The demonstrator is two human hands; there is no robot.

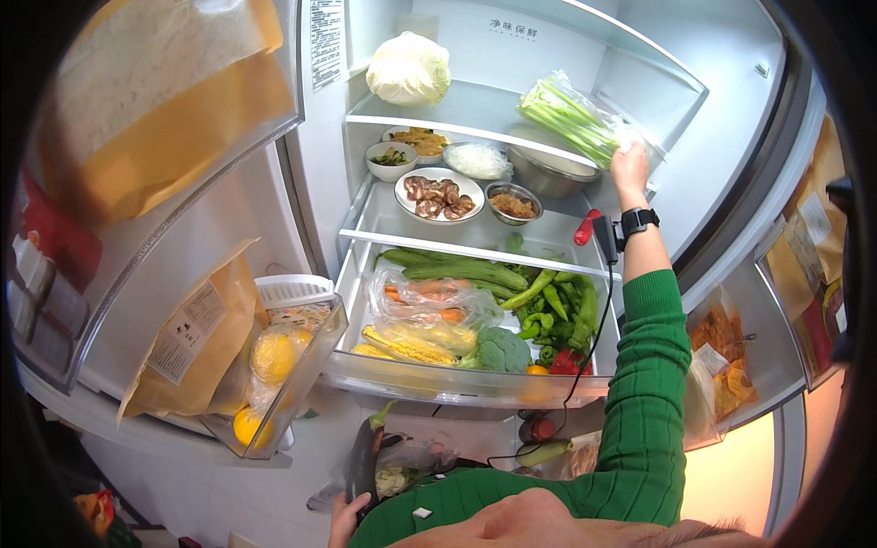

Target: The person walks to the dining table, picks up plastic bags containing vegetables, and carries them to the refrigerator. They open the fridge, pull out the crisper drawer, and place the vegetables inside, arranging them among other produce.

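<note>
My right hand [629, 168] reaches to the upper glass shelf of an open refrigerator. It grips the near end of a clear plastic bag of green stalks, likely celery [572, 123], which lies tilted at the shelf's front right. A wrapped cabbage [410, 68] stands on the same shelf at the left. Low in the view, before my body, my left hand [351, 515] holds a dark purple eggplant [363, 455] by its lower end, stem upward. Part of that hand is cut off by the view's lower edge and my sleeve.
Below are a plate of sliced meat [438, 196], bowls, and a red-handled item [587, 227]. The pulled-out drawer [473, 385] holds corn [411, 344], broccoli [503, 349] and green peppers [548, 308]. Open doors with loaded bins [322, 356] flank both sides. A black cable [603, 322] hangs from my right wrist.
</note>
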